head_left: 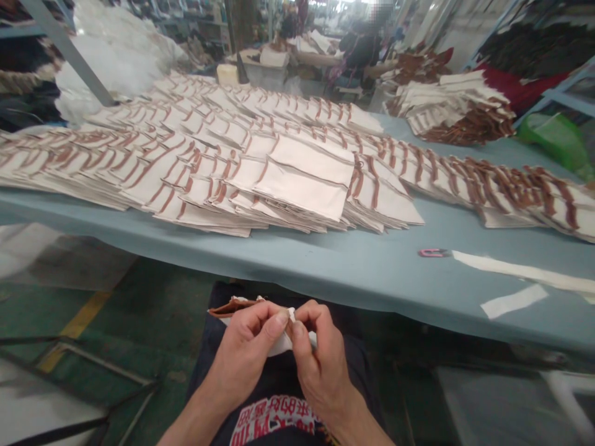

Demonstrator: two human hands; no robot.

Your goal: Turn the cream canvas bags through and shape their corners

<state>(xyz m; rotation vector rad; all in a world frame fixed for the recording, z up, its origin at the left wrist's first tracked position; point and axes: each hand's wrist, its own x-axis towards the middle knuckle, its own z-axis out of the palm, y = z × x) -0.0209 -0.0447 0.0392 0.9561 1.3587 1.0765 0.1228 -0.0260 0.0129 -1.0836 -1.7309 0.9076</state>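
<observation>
Over my lap, my left hand and my right hand meet with thumbs and fingertips pinched together. Between them is a white and brown fabric piece, mostly covered by my fingers. A small white tip of it pokes up between the two thumbs. Its brown edge shows beyond my left hand, lying over the dark apron with red and white lettering. Both hands are closed on the fabric, just in front of the table's near edge.
On the blue-green table lie long overlapping rows of cream fabric pieces with brown edges. Pink thread snips, a white strip and a short white scrap are at the right. A green bag sits far right.
</observation>
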